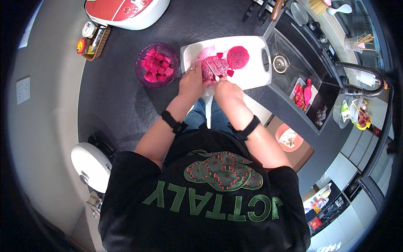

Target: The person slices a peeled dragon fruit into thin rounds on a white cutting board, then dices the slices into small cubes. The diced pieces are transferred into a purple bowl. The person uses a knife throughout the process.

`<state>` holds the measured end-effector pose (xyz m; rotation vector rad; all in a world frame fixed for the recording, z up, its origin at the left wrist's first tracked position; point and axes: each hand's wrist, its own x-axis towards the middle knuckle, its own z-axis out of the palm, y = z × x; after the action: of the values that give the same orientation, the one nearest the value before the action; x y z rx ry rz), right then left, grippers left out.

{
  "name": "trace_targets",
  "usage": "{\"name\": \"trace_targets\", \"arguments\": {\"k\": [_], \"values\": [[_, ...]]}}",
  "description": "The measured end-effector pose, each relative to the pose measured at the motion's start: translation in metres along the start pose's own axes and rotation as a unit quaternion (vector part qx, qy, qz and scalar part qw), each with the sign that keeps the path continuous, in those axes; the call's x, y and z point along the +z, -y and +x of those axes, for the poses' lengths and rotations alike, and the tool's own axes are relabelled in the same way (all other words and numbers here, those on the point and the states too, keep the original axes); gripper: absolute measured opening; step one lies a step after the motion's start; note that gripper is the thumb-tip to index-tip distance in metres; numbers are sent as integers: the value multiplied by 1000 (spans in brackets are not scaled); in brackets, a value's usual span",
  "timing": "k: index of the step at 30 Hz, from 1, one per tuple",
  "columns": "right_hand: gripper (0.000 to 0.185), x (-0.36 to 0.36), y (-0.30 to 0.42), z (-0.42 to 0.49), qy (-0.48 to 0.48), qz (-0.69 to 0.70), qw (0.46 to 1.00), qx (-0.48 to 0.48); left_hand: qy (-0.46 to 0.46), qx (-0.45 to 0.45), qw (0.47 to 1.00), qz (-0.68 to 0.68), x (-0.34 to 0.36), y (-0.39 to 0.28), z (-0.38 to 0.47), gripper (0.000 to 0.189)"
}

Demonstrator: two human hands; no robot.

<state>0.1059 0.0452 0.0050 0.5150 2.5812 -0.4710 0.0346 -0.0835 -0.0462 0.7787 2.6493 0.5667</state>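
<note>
A white cutting board [252, 75] lies on the dark counter in front of me. My right hand [228, 89] grips a small knife [211, 67] by its white handle, and the blade lies across red dragon fruit flesh [218, 67]. From the left side, my left hand [191, 82] holds that flesh against the board. Beside it rests a round dragon fruit piece [238, 57], with two small cubes near the flesh. A purple glass bowl [139, 75] to the left contains several dragon fruit cubes [157, 65]. My fingertips are partly hidden.
At the right is a sink [275, 42] holding a white container [313, 93] of dragon fruit peel, under a dark faucet [362, 64]. A red and white appliance [126, 14] stands at the back left, near a wicker tray [100, 47] of jars. A knife rack [266, 4] is at the back.
</note>
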Motion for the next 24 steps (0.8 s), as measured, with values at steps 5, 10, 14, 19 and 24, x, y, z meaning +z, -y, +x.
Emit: {"name": "trace_targets", "arguments": {"k": [5, 10, 14, 19, 24], "values": [[42, 9, -16, -28, 77, -33, 995, 47, 3, -3, 1000, 15, -1, -2, 0, 89], [43, 40, -36, -27, 0, 0, 1000, 23, 24, -13, 999, -18, -5, -3, -1, 90], [49, 51, -42, -25, -31, 21, 999, 2, 42, -13, 998, -55, -7, 4, -1, 85], [49, 46, -33, -9, -53, 29, 998, -20, 32, -16, 995, -92, -4, 9, -1, 86], [41, 36, -31, -8, -76, 12, 997, -27, -3, -52, 982, -181, -4, 7, -7, 81]]}}
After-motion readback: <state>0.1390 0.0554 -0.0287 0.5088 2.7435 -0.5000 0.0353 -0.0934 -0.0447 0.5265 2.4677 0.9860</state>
